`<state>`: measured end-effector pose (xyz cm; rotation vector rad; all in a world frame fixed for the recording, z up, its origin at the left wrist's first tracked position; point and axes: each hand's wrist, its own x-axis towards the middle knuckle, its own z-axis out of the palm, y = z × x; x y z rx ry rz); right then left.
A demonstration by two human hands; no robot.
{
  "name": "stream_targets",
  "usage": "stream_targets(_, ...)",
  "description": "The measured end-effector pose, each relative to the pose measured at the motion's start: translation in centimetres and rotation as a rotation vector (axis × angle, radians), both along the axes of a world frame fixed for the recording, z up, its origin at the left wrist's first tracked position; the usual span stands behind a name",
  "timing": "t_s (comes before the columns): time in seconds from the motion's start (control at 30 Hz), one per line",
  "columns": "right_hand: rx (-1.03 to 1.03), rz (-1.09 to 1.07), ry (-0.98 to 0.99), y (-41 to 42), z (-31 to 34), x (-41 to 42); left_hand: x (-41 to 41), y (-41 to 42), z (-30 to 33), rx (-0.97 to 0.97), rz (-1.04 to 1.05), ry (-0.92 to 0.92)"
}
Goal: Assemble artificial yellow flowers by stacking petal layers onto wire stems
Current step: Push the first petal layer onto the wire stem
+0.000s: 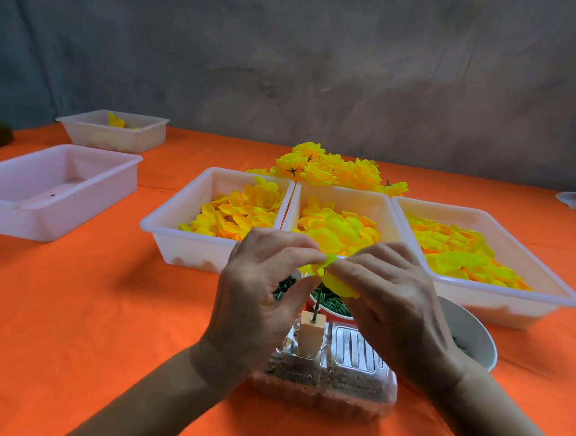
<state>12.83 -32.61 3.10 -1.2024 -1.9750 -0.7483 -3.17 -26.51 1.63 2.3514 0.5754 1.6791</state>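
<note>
A thin wire stem [315, 311] stands upright in a small cream block [310, 335] fixed on a clear plastic box [323, 385]. Above the stem, my left hand [257, 303] and my right hand [389, 301] together pinch a yellow petal layer [338, 281] between their fingertips. Three white trays hold loose yellow petals: left tray [165, 223], middle tray [386, 210], right tray [565, 295]. Finished yellow flowers [330, 170] lie piled behind the trays.
A red bowl of green pieces [332, 304] and a dark bowl [284, 286] sit just behind my hands. A white bowl [475, 333] stands at the right. Two more white trays [55, 190] [116, 133] are at far left on the orange table [89, 306].
</note>
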Motion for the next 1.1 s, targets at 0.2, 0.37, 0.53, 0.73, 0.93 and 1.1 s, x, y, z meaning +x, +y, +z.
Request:
stream_targets(0.2,0.005,-0.019,0.044,-0.1,-1.7,-0.1,-0.3,0.3,-0.6,0.010,-0.041,0.025)
stream_targets(0.37,-0.039,-0.016,0.054,-0.2,-2.4,-0.3,-0.3,0.6,-1.1,0.119,-0.034,0.157)
stream_targets(0.53,-0.082,0.018,0.110,-0.4,-3.0,-0.2,-0.5,0.9,-1.7,0.138,-0.047,0.254)
stream_targets(0.73,-0.065,0.002,0.157,-0.5,-3.6,-0.1,-0.6,1.1,-2.2,0.151,-0.055,0.254)
stream_targets(0.93,-0.026,0.004,0.136,-0.6,-3.9,-0.2,-0.6,1.1,-2.7,0.244,-0.054,0.246)
stream_targets(1.1,0.010,-0.040,0.131,-0.6,-4.0,-0.3,-0.5,1.2,-3.0,0.259,-0.010,0.238)
